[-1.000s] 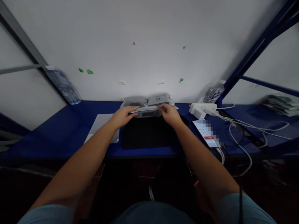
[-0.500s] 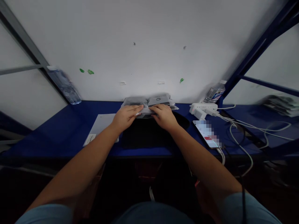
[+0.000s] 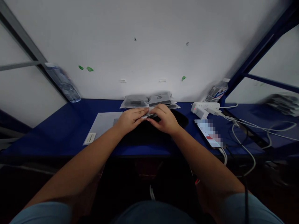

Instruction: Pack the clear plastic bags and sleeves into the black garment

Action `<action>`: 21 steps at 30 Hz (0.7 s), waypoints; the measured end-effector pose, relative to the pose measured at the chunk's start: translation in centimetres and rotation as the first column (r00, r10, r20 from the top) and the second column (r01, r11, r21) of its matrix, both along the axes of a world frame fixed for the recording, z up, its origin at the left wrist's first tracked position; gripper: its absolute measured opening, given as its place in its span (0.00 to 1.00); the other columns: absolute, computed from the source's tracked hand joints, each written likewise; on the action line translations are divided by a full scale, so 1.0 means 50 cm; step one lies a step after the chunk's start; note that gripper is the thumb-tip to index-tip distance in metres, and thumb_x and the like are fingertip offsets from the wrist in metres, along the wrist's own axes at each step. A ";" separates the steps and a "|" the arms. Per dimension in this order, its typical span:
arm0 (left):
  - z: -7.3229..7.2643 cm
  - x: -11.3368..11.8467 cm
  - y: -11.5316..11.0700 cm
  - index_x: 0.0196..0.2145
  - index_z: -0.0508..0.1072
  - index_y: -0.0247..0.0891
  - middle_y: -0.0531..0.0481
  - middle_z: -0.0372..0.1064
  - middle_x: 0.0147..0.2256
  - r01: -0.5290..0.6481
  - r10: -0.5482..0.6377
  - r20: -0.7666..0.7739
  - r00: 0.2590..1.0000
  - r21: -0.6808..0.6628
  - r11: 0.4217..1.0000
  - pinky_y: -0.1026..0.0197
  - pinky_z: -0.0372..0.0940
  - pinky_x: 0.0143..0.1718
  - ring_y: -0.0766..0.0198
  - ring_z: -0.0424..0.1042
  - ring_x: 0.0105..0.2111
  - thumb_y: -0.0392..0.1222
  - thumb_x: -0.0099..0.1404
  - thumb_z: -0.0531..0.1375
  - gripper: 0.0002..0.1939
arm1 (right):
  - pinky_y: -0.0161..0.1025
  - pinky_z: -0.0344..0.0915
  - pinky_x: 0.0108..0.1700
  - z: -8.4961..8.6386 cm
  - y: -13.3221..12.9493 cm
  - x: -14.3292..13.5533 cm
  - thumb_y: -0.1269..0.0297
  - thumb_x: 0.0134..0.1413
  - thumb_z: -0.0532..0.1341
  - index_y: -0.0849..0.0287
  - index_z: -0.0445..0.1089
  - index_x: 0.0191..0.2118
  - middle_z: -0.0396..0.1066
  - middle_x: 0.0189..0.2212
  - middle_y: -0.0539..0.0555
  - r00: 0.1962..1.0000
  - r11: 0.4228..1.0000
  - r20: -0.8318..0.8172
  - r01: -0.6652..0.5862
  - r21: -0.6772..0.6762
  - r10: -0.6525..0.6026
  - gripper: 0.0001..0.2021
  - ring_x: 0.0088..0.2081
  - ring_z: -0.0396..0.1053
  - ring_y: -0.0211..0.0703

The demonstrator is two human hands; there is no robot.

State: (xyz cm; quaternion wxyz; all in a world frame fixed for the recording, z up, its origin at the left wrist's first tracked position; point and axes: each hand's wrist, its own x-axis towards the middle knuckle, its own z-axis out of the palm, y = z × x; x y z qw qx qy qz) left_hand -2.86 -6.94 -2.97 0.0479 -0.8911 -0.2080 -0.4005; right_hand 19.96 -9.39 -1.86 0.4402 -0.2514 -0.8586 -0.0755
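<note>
My left hand (image 3: pixel 129 120) and my right hand (image 3: pixel 165 119) meet over a black mat (image 3: pixel 144 138). Both hold a thin, pale, crumpled packet (image 3: pixel 149 116) that looks like translucent plastic; the fingers cover most of it, and its contents cannot be made out. My fingers are closed along its edge from either side. Right behind the hands, two frosted plastic bags lie against the wall: the left bag (image 3: pixel 135 101) holds something dark, and the right bag (image 3: pixel 160 99) holds a flat grey item with a round mark, stacked on further packets.
A pale flat sheet (image 3: pixel 102 121) with a label lies left of the mat. On the right are a phone (image 3: pixel 209 133), a white power strip (image 3: pixel 205 108) with trailing cables, and a bottle (image 3: pixel 217 90). Another bottle (image 3: pixel 64 83) leans at the left wall. The blue desk (image 3: pixel 58 124) ends near my body.
My hands have come slightly closer to me and inward, with the packet drawn away from the bags behind. Those bags now show more fully. The view has shifted slightly.
</note>
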 end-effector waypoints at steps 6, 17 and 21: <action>0.005 -0.001 -0.001 0.62 0.69 0.42 0.44 0.69 0.60 0.090 -0.089 -0.083 0.993 0.010 0.996 0.53 0.69 0.59 0.59 0.71 0.59 0.40 0.75 0.53 0.20 | 0.45 0.68 0.45 -0.012 0.004 -0.014 0.65 0.67 0.59 0.54 0.73 0.45 0.74 0.38 0.55 0.995 0.991 0.083 -0.063 0.120 0.054 0.06 0.41 0.70 0.45; 0.023 -0.005 -0.011 0.69 0.58 0.40 0.41 0.60 0.66 0.149 -0.148 -0.184 0.972 -0.005 0.989 0.51 0.64 0.64 0.56 0.63 0.64 0.32 0.73 0.52 0.28 | 0.47 0.68 0.48 -0.013 0.003 -0.017 0.63 0.68 0.57 0.55 0.72 0.42 0.75 0.38 0.56 0.997 0.997 0.060 -0.046 0.056 0.043 0.06 0.43 0.71 0.47; 0.018 -0.007 -0.007 0.68 0.60 0.39 0.40 0.63 0.64 0.138 -0.131 -0.181 0.975 0.023 0.990 0.51 0.65 0.63 0.56 0.65 0.63 0.32 0.73 0.51 0.27 | 0.48 0.68 0.48 -0.014 0.004 -0.018 0.61 0.68 0.58 0.55 0.72 0.43 0.75 0.39 0.56 0.997 0.998 0.065 -0.045 0.050 0.042 0.07 0.43 0.71 0.47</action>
